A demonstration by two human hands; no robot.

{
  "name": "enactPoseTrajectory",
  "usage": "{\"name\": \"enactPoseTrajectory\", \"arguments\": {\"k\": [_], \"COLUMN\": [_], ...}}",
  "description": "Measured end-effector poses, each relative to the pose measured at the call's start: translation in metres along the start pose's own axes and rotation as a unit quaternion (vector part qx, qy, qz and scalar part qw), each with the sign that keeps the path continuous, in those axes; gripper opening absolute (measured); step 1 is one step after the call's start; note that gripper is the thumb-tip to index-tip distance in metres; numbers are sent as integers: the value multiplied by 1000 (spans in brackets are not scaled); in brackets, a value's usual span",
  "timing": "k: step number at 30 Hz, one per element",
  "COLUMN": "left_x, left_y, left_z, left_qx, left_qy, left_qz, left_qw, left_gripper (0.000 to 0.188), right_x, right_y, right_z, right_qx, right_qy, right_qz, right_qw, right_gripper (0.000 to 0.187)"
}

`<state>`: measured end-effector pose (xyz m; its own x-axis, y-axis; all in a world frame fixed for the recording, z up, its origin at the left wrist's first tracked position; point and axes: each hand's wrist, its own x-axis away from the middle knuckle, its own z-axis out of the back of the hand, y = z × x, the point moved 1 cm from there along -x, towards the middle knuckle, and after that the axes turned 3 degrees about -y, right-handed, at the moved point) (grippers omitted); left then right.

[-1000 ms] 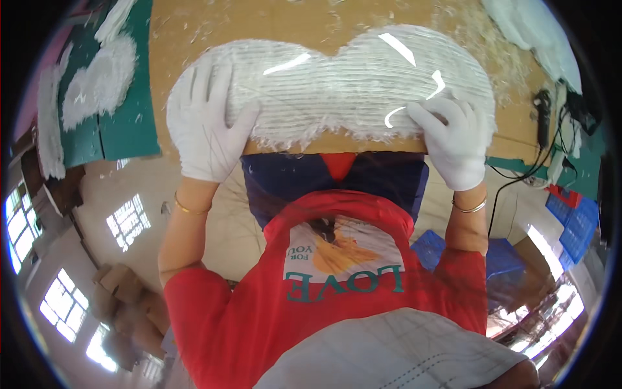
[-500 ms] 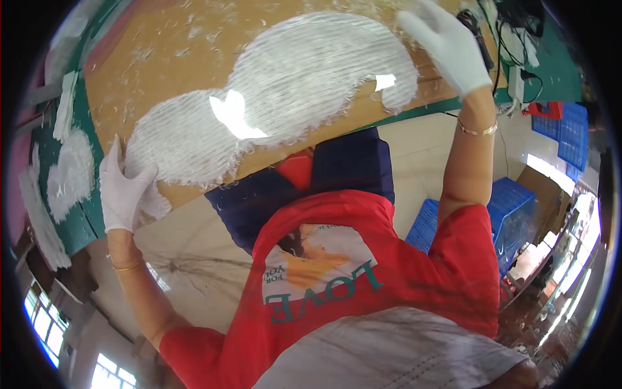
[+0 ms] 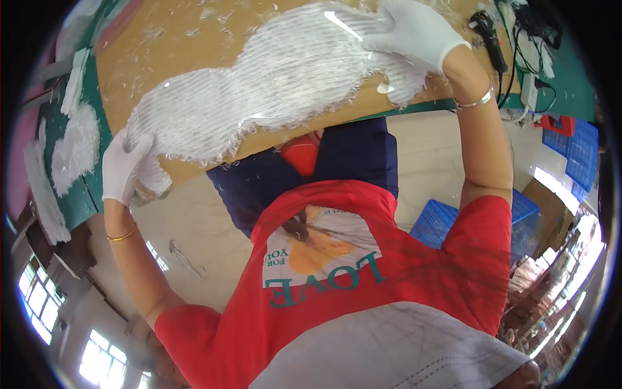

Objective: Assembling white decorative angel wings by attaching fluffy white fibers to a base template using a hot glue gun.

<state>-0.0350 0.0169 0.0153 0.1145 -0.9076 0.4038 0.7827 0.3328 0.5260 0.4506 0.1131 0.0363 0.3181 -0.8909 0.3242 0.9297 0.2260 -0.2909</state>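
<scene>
I had both hands, in white gloves, down on a long white ridged, fuzzy piece (image 3: 259, 91), which lay slantwise across a brown board (image 3: 194, 42) and filled most of the span between them. My left hand (image 3: 124, 167) was at its near left end, forefinger and thumb spread in a V over the edge; a small flap of the piece showed just to the right of that palm, past the board's edge. Whether those fingers were pinching it, I could not tell. My right hand (image 3: 411, 32) lay over the upper part of the far end, thumb pointing left across the ridges. The other fingers ran toward the top edge of my view, so I could not tell whether they gripped or only rested. Below this hand the piece curved down to a frayed tip, and a bright streak of light showed just beyond my thumb.

To the right of my right hand, apart from it, was a black handheld tool (image 3: 489, 42) with its cord, and beyond that a white power strip (image 3: 529, 92). Loose fibres were scattered on the board between my hands, farther from me than the piece. Left of my left hand, on the green tabletop (image 3: 78, 201), lay a smaller fluffy white piece (image 3: 76, 149), with a white strip (image 3: 48, 194) farther out. A gold bangle (image 3: 122, 235) circled my left wrist, a silver-coloured one (image 3: 478, 98) my right.
</scene>
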Motion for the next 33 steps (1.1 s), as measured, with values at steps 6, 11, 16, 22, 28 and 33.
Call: {"name": "enactPoseTrajectory", "arguments": {"k": [6, 11, 16, 22, 28, 33], "left_x": [2, -30, -54, -42, -42, -40], "left_y": [-9, 4, 7, 6, 13, 25], "left_z": [7, 29, 25, 20, 25, 104], "left_qx": [80, 77, 100, 112, 57, 170], "left_qy": [3, 23, 7, -52, -23, -17], "left_qz": [20, -36, -28, 38, -12, -31], "left_qw": [997, 996, 995, 992, 998, 985], "left_gripper": [35, 39, 43, 44, 43, 44], "right_x": [-3, -38, -85, -75, -71, -74], "right_y": [1, -2, 42, 32, 24, 7], "right_z": [-1, 27, 13, 24, 29, 59], "right_qx": [-57, -118, -61, -173, -138, -143], "right_qy": [59, 38, 22, -76, -57, 23], "right_qz": [11, -27, -13, 8, 7, 51], "right_qw": [997, 992, 998, 982, 989, 988], "right_gripper": [40, 39, 41, 34, 36, 45]}}
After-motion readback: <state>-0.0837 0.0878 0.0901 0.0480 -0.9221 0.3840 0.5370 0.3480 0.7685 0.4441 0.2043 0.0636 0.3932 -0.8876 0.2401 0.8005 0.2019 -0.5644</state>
